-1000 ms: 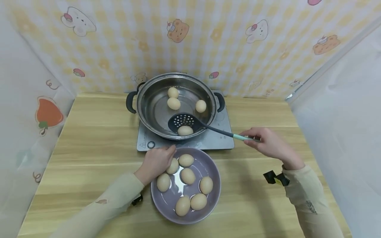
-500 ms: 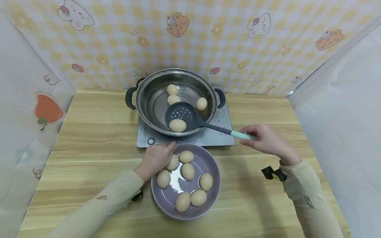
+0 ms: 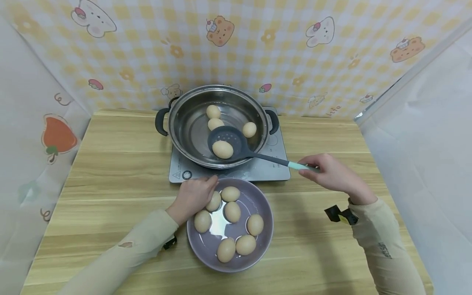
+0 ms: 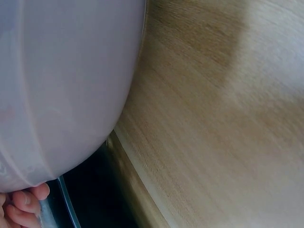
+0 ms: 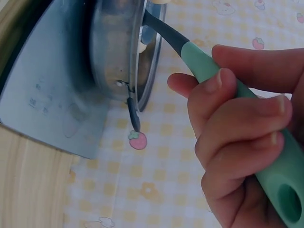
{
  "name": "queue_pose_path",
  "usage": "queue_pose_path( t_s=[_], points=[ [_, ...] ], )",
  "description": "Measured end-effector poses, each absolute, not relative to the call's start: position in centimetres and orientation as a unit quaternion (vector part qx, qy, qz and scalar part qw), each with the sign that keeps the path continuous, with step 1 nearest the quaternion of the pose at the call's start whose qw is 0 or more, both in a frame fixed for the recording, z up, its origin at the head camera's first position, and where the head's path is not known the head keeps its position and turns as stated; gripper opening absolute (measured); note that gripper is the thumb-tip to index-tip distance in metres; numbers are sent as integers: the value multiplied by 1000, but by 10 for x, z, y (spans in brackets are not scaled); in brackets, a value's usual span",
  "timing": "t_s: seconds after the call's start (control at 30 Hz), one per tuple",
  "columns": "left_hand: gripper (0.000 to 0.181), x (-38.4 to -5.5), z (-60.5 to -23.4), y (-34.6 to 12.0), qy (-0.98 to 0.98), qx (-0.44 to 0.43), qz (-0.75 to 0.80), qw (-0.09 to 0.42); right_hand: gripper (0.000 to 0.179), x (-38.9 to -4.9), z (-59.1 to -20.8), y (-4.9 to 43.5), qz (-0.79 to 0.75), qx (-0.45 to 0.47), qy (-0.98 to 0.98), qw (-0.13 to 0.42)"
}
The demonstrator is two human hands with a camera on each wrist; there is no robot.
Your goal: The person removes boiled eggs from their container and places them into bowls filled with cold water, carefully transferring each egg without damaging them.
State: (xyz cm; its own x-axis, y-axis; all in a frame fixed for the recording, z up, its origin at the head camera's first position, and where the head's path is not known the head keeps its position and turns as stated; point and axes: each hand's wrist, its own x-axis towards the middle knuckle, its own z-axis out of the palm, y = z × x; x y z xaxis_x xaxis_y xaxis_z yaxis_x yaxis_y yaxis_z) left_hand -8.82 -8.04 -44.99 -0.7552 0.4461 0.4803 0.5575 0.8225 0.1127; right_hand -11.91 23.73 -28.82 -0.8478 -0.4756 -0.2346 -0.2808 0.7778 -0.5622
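My right hand [image 3: 333,174] grips the mint-green handle of a dark grey skimmer [image 3: 239,141], fingers curled round it, as the right wrist view confirms. An egg [image 3: 223,149] lies in the skimmer's perforated bowl, over the front half of the steel pot [image 3: 191,152]. Three other eggs are inside the pot: two together at the back, and one egg [image 3: 249,129] on the right. My left hand [image 3: 195,196] holds the upper-left rim of a purple dish [image 3: 263,246] with several eggs [image 3: 232,212] in it. In the left wrist view, fingertips [image 4: 28,202] curl at the dish's edge.
The pot stands on a grey induction cooker [image 3: 269,174], its black handles [image 3: 161,122] sticking out left and right. A wooden table [image 3: 121,164] carries everything. Behind it hangs a yellow checked cloth [image 3: 258,49], with white side panels [image 3: 424,119] at both ends.
The egg at the pot's front edge has come onto the skimmer, which has risen and tilted. The camera view has shifted slightly. My left hand stays on the dish.
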Motion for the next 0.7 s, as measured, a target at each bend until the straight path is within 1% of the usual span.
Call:
queue_pose_path(
  t_s=[0.17, 0.3, 0.5, 0.63, 0.7],
  points=[
    [15, -89, -452, -80, -926, -272, -127, 229, 13, -114, -282, 244, -268, -210, 924, 178],
    [15, -89, -452, -80, -924, -274, -129, 232, 14, -107, -276, 252, -264, -221, 925, 160],
    [15, -89, -452, -80, -923, -275, -134, 232, 9, -93, -266, 264, -258, -231, 927, 139],
    [15, -90, -453, -80, -923, -276, -133, 234, 13, -79, -262, 274, -255, -236, 929, 125],
    [16, -90, -453, -80, -922, -277, -133, 235, 16, -71, -262, 279, -253, -243, 930, 107]
  ],
)
